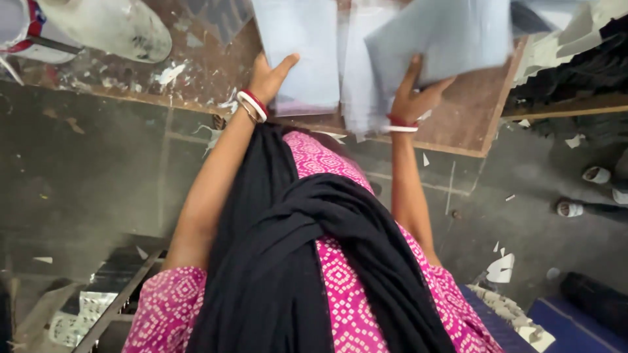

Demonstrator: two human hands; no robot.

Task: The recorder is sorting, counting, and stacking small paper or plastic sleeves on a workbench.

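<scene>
Nearest the camera hangs a black scarf (307, 261) over a pink patterned garment (347, 287), and both bare arms reach away from it toward a worn wooden table (471, 124). Below the arms lies a dark floor (85, 170) scattered with white paper scraps, open on both sides of the body; a dark metal frame (118, 301) stands at the lower left and blue cloth (575, 327) at the lower right.

The table's near edge runs just beyond the wrists, and its near right corner juts out to the right of the right arm. The left hand (268, 78), with red and white bangles at the wrist, rests past the near edge, its thumb spread out and its palm pressed against the left side of a pale blue-grey sheet (301, 46) lying flat on the table. The right hand (415, 95) grips a second, tilted pale sheet (445, 36) from below, fingers up its underside and thumb curled at its lower edge, holding it lifted above the table. More pale sheets (356, 85) lie between the two hands, overhanging the near edge.

Toward the far left corner sits a dusty white rounded object (111, 26).
</scene>
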